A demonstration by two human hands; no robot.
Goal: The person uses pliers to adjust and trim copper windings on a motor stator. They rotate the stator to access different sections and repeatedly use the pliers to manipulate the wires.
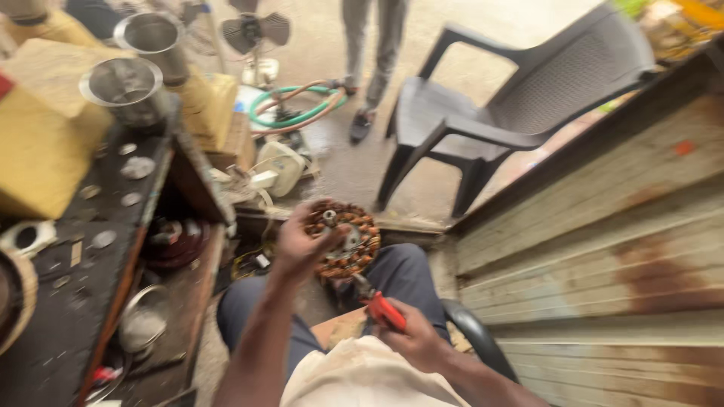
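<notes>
A: What is held by the left hand (302, 241)?

B: A round motor stator (343, 240), ringed with copper-coloured windings, is gripped at its left edge. The fingers are curled closed around the rim, and the part is held up above the lap, tilted toward the camera.

A: And the right hand (415, 341)?

B: It is closed around the red handles of a pair of pliers (377, 301). The tool's nose is pointed up and left, and its tip is seen at the lower edge of the stator, touching it or very nearly; blur prevents more from being told.

A: What is seen on the left?

B: A dark, cluttered surface (68, 301) is scattered with small metal discs. Two shiny metal cups (139, 64) are stood at its far end, beside yellow blocks (41, 143).

A: And further off?

B: A dark plastic chair (513, 105) is placed on the concrete floor (339, 166), well apart from the hands. Coiled green and pink hoses (298, 105) are laid near a small standing fan (255, 34), and the legs of another person (373, 53) are visible just beside them. A rusted corrugated panel (603, 249) is seen filling the right side
</notes>
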